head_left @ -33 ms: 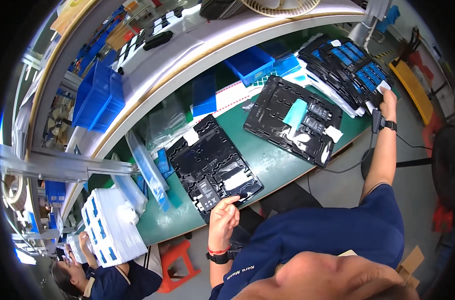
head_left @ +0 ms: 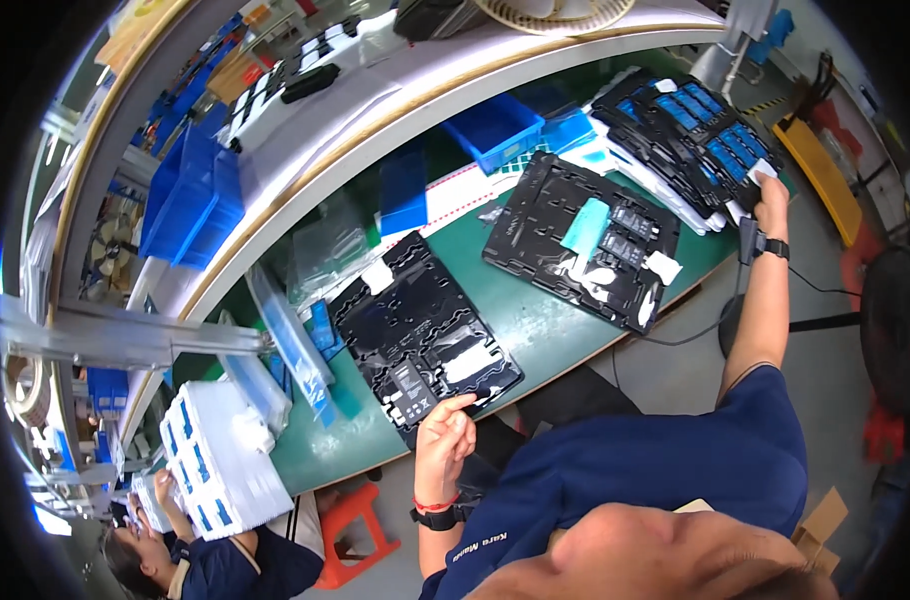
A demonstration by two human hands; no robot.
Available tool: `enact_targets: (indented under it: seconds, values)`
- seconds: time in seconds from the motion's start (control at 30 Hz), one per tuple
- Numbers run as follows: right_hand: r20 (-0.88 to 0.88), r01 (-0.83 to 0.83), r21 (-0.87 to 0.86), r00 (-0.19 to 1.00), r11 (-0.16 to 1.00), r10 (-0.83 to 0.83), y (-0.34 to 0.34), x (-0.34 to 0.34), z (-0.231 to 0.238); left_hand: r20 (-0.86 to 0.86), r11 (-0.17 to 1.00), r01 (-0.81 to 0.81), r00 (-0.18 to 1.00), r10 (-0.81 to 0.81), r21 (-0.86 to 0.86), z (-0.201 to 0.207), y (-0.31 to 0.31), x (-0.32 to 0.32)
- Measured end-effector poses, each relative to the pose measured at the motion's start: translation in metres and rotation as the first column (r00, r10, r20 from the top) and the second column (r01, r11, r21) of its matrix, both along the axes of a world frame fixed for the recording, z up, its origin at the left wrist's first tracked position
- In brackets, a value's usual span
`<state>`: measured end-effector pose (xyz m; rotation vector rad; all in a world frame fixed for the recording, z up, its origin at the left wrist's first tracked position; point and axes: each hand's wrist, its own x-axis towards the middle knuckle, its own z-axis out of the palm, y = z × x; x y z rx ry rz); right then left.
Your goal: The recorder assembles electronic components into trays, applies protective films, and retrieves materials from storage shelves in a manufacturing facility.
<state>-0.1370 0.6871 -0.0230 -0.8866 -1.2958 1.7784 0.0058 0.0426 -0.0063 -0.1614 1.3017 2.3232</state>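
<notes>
My right hand (head_left: pixel 772 205) reaches far to the right, its fingers closed at the near corner of a black plastic tray (head_left: pixel 732 195) on a stack. A white tab (head_left: pixel 762 171) shows at the fingertips. Rows of blue rectangular pieces (head_left: pixel 730 155) lie in that tray. Nearer the middle, my left hand (head_left: pixel 445 437) hovers at the front edge of another black tray (head_left: pixel 400 325), index finger stretched out, the others loosely curled, nothing visible in them. This tray holds a black battery (head_left: pixel 412 390) and a white piece (head_left: pixel 472 362).
Between them lies a third black tray (head_left: pixel 535 215) with several batteries and a teal strip (head_left: pixel 587 227). Blue bins (head_left: pixel 495 135) and clear plastic film (head_left: pixel 285 325) are along the back. At left, a co-worker (head_left: pixel 225 565) sits by a stack of white trays (head_left: pixel 230 460).
The whole view has shifted very slightly. Both hands keep their places at the trays.
</notes>
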Motion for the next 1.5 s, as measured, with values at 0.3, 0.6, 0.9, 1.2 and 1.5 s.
enact_targets:
  seconds: [0.3, 0.6, 0.9, 1.2, 1.5]
  values:
    - [0.029, -0.21, 0.075, 0.978, 0.975, 0.208, -0.006, -0.015, -0.005, 0.018, 0.999, -0.037, 0.999, 0.037, -0.024, -0.004, -0.007, -0.001]
    - [0.199, 0.136, 0.59, 0.931, 0.796, -0.306, -0.038, 0.015, -0.027, 0.069, 0.977, -0.159, 0.983, 0.17, -0.142, -0.004, 0.0, -0.002]
    - [0.158, 0.197, 0.732, 0.882, 0.652, -0.444, -0.14, 0.104, -0.049, 0.056, 0.969, -0.057, 0.996, 0.072, -0.24, 0.011, -0.003, -0.014]
    - [0.074, 0.157, 0.69, 0.956, 0.707, -0.284, -0.169, 0.109, -0.044, 0.065, 0.968, -0.015, 0.997, 0.032, -0.249, 0.013, 0.006, -0.022]
    - [-0.002, -0.829, 0.503, 0.283, 0.245, 0.959, -0.266, 0.12, 0.025, -0.133, 0.975, -0.115, 0.987, 0.09, -0.189, 0.027, 0.013, -0.026]
